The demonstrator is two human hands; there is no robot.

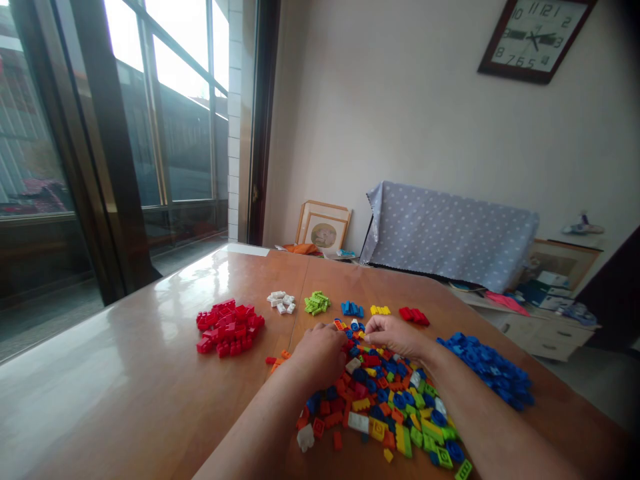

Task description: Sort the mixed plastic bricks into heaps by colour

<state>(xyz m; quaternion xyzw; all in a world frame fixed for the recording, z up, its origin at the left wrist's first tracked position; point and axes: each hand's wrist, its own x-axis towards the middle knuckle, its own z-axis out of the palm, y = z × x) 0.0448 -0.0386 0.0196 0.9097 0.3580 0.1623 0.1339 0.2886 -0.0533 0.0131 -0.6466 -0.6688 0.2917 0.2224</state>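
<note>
A mixed pile of toy building bricks [370, 400], in several colours, spreads over the table in front of me. My left hand [323, 352] rests over the pile's left side, its fingers bent down and their tips mostly hidden. An orange brick [339, 325] shows just beyond those fingers. Across from it, my right hand [393, 333] is at the pile's far edge with thumb and fingers pinched together. A small yellow brick [362, 335] appears at its fingertips; whether it is gripped is unclear. Loose orange bricks [285, 355] lie left of my left hand, partly covered by it.
Sorted heaps ring the pile: pinkish-red bricks [230, 328], white bricks [281, 302], lime bricks [317, 303], blue bricks [352, 309], yellow bricks [380, 311], red bricks [414, 316] and a large blue heap [487, 367]. They share a glossy wooden table [125, 380]. A dotted cloth [450, 230] hangs behind.
</note>
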